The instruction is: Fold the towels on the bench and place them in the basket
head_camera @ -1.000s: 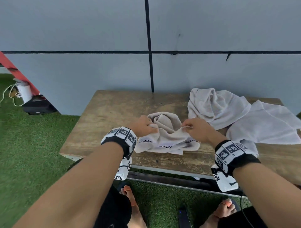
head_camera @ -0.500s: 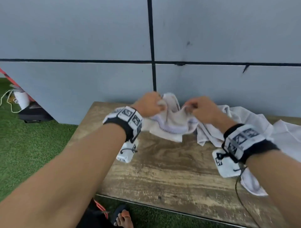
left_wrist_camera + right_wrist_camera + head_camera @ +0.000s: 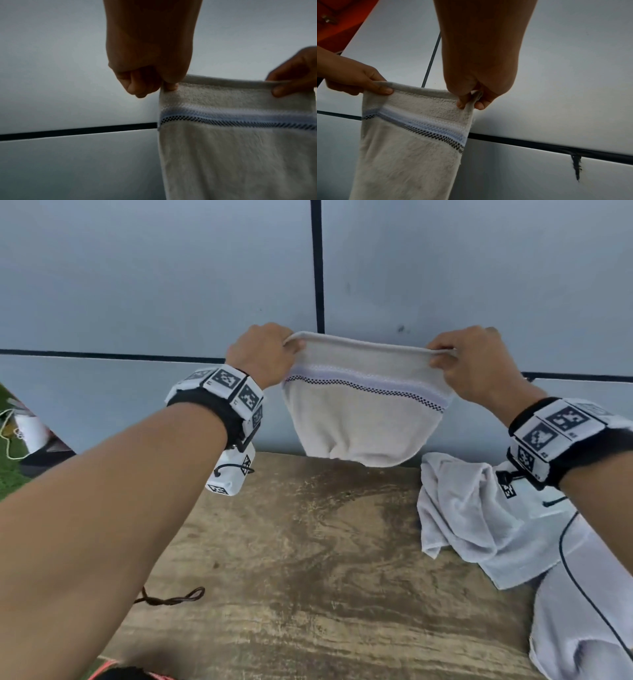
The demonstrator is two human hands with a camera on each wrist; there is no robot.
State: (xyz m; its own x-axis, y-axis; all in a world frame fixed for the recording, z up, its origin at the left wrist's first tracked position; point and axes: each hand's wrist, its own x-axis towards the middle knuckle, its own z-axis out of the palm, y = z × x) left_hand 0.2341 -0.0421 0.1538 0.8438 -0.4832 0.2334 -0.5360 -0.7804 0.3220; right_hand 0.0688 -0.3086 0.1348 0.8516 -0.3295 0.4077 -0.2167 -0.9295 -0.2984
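Beige towel with a band of white, pale blue and a black checked line is held up in the air above the wooden desk, in front of a grey panelled wall. Its top hem is stretched between the two hands. The left hand is clamped on the left top corner, the cloth pinched between thumb and curled fingers. The right hand is clamped on the right top corner in the same way, as is seen in the right wrist view, where the corner is nipped between thumb and fingertips. The towel's lower part hangs slack and rounded, its bottom edge near the desk's far edge; whether it touches cannot be told. Two white towels are left crumpled on the right side of the desk, below the right wrist. A short dark cord is seen by the left forearm. Green turf is visible at far left.
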